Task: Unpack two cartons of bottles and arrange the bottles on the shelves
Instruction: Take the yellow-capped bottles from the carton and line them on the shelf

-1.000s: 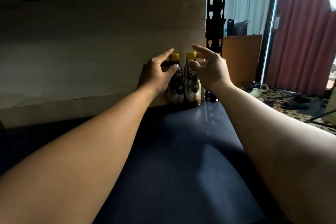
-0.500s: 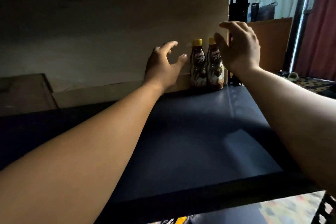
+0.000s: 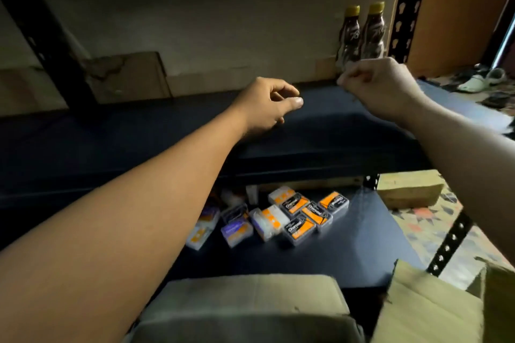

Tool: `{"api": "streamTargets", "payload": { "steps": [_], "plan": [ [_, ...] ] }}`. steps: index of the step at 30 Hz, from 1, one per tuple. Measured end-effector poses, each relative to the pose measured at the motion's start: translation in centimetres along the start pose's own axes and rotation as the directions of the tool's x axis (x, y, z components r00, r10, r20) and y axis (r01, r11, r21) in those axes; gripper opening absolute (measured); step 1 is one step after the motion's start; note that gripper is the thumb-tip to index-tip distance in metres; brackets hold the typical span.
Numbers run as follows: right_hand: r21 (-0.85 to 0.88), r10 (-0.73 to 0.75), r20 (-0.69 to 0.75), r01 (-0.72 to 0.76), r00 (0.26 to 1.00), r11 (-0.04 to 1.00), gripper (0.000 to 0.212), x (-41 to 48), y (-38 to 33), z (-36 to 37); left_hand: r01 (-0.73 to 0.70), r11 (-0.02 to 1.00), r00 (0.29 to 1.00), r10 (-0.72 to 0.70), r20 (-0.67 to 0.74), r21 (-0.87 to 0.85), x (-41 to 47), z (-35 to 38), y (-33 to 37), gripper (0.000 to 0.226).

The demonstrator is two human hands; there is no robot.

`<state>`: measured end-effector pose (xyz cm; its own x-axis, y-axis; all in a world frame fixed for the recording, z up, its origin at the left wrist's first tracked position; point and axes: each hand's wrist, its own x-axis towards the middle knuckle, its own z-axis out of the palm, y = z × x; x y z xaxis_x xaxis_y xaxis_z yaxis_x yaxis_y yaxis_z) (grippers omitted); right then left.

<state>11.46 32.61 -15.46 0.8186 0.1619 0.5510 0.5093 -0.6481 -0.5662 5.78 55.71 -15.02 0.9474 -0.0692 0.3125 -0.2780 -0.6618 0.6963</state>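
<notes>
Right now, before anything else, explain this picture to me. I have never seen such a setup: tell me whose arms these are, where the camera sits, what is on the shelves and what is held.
There is no machine. A person wears a camera on the head, so you look forward and down along their own arms. The left hand and the right hand hover over a dark shelf with fingers curled, the right more tightly. Neither holds anything. At the back right of that shelf, two bottles with yellow caps stand upright, side by side. On the lower shelf lies a loose cluster of small boxes. At the bottom edge are open carton flaps.
</notes>
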Motion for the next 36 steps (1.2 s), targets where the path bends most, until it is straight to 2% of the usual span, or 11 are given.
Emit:
{"api": "streamTargets", "payload": {
  "steps": [3,10,13,15,16,18,20,23,26,31,36],
  "plan": [
    [0.057,0.021,0.055,-0.024,0.998,0.998,0.012,-4.9,-2.9,0.3,-0.007,0.999,1.0,0.007,-0.008,-0.052,-4.9,-0.4,0.4,0.008],
    [0.159,-0.011,-0.148,0.035,0.989,0.987,0.021,-17.8,-8.7,4.1,-0.124,0.992,0.966,0.126,-0.224,0.023,-19.0,-0.8,-0.2,0.012],
    [0.178,0.003,-0.05,0.006,0.999,0.984,0.016,-22.4,-9.2,7.0,-0.019,1.0,0.987,0.022,-0.161,0.02,-24.3,0.5,-3.8,0.012],
    [0.116,0.05,0.162,-0.069,0.985,0.991,0.009,-24.6,-8.2,9.5,0.09,0.996,0.991,-0.087,-0.104,0.019,-27.1,1.6,-7.2,0.013],
    [0.075,0.079,0.313,-0.108,0.946,0.991,0.006,-25.6,-7.6,10.6,0.146,0.989,0.987,-0.144,-0.074,0.021,-28.4,2.3,-9.2,0.012],
    [-0.009,0.141,0.601,-0.17,0.787,0.985,0.006,-27.8,-6.3,12.9,0.257,0.965,0.966,-0.258,0.026,0.052,-31.1,3.7,-12.9,0.005],
    [-0.093,0.176,0.746,-0.162,0.642,0.983,0.014,-30.3,-5.4,14.6,0.371,0.923,0.91,-0.383,0.157,0.1,-33.4,5.0,-16.1,0.003],
    [-0.122,0.197,0.775,-0.163,0.6,0.979,0.005,-34.1,-4.6,16.6,0.429,0.865,0.799,-0.498,0.336,0.262,-36.5,6.7,-20.1,0.013],
    [-0.167,0.223,0.819,-0.153,0.529,0.974,0.02,-37.3,-3.2,18.9,0.458,0.814,0.714,-0.576,0.398,0.356,-39.3,8.0,-23.2,0.022],
    [-0.249,0.297,0.856,-0.166,0.423,0.954,0.032,-40.8,-0.6,21.3,0.446,0.768,0.673,-0.627,0.394,0.46,-41.9,8.9,-26.5,0.024],
    [-0.224,0.284,0.882,-0.195,0.375,0.955,0.028,-42.4,1.2,22.7,0.531,0.779,0.635,-0.626,0.452,0.334,-42.1,9.1,-27.5,0.014]
  ]
}}
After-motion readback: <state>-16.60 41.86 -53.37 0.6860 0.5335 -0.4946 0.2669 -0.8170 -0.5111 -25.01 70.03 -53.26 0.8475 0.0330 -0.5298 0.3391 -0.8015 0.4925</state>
